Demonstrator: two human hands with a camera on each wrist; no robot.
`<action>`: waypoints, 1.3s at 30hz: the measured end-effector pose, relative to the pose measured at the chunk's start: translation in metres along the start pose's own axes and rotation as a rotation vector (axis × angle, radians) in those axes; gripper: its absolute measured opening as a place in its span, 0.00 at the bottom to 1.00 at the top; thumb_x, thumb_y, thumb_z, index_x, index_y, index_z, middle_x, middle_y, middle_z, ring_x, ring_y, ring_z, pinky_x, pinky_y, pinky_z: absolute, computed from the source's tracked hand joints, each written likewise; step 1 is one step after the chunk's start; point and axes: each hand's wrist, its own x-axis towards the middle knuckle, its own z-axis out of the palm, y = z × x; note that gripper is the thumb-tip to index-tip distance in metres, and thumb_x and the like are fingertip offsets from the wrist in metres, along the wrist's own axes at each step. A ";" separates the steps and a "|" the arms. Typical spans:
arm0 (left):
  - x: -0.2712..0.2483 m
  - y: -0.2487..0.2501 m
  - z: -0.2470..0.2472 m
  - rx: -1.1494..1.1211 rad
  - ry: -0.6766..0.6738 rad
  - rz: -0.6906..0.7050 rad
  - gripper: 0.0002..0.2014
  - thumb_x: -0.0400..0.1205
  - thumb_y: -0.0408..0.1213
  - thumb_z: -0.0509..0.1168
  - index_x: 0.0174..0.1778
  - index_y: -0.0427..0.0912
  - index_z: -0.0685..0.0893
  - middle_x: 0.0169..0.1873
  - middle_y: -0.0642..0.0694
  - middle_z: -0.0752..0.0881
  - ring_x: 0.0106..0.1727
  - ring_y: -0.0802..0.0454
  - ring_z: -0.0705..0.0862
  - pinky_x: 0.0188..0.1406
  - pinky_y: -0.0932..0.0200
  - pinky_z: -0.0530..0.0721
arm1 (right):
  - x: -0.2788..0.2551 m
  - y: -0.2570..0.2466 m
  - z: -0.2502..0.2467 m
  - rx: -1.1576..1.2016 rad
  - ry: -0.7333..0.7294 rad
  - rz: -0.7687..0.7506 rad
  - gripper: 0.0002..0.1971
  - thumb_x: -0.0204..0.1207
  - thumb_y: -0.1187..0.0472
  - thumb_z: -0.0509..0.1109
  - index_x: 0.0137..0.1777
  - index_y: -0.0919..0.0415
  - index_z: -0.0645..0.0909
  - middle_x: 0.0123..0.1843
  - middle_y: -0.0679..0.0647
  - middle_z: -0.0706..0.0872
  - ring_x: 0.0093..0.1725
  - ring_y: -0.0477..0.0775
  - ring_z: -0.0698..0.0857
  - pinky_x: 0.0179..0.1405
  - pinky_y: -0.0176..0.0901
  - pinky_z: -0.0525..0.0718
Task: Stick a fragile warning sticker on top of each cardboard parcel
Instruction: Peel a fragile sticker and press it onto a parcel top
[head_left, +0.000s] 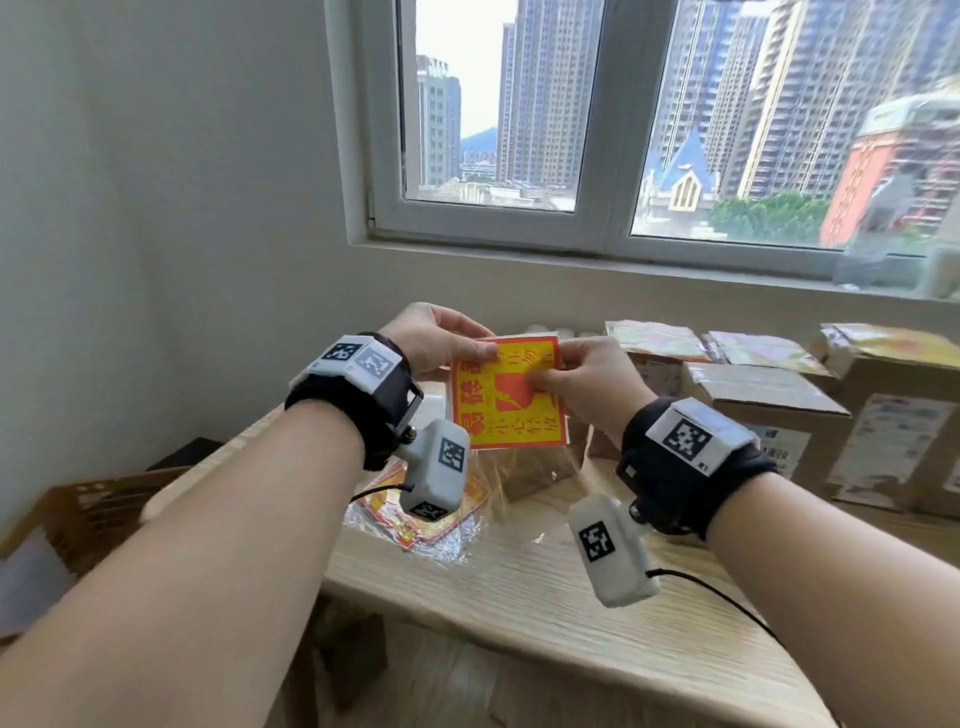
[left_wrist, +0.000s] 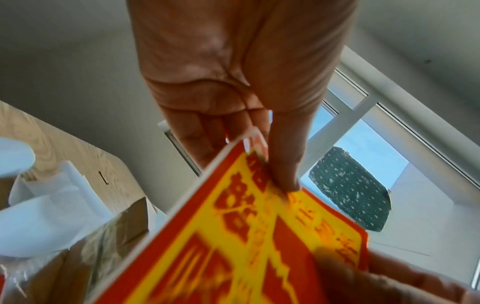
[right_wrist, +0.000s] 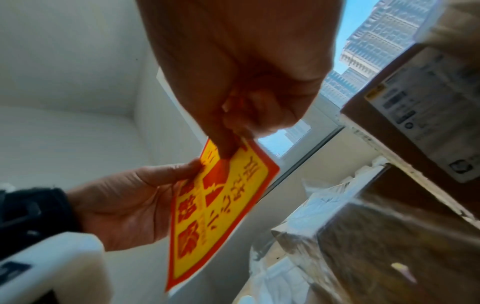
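Observation:
A yellow and red fragile sticker (head_left: 506, 400) on its white backing is held up in the air over the desk, in front of both hands. My left hand (head_left: 441, 340) pinches its upper left corner (left_wrist: 255, 156) between thumb and fingers. At the sticker's upper middle, my right hand (head_left: 582, 376) pinches it (right_wrist: 226, 152). Below and behind it stands a cardboard parcel (head_left: 540, 467) wrapped in clear film. Further cardboard parcels (head_left: 763, 410) line the desk's right side, some with yellow stickers (head_left: 660, 340) on top.
A pile of spare stickers in clear wrap (head_left: 431, 525) lies on the light wooden desk (head_left: 545, 623) under my left wrist. A wall and a window (head_left: 597, 130) stand behind the desk. A brown crate (head_left: 78, 514) sits low at the left.

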 end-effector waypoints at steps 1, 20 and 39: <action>0.001 0.000 0.006 -0.034 -0.002 -0.005 0.05 0.75 0.31 0.74 0.43 0.40 0.85 0.36 0.46 0.88 0.35 0.54 0.87 0.36 0.63 0.88 | -0.001 0.004 -0.008 0.024 0.046 0.020 0.04 0.76 0.63 0.74 0.43 0.52 0.86 0.44 0.54 0.91 0.42 0.52 0.91 0.40 0.46 0.91; 0.002 0.032 0.098 -0.164 -0.173 0.058 0.05 0.81 0.32 0.65 0.46 0.38 0.87 0.37 0.46 0.91 0.36 0.56 0.88 0.45 0.59 0.86 | -0.036 0.061 -0.124 0.410 0.378 0.214 0.06 0.76 0.59 0.75 0.50 0.58 0.85 0.45 0.58 0.93 0.21 0.42 0.81 0.23 0.33 0.76; -0.011 0.009 0.158 -0.354 -0.301 0.025 0.13 0.79 0.41 0.69 0.54 0.37 0.86 0.42 0.43 0.92 0.35 0.53 0.87 0.28 0.66 0.86 | -0.076 0.093 -0.137 0.465 0.333 0.197 0.11 0.74 0.55 0.76 0.53 0.60 0.87 0.42 0.54 0.94 0.43 0.53 0.92 0.49 0.53 0.87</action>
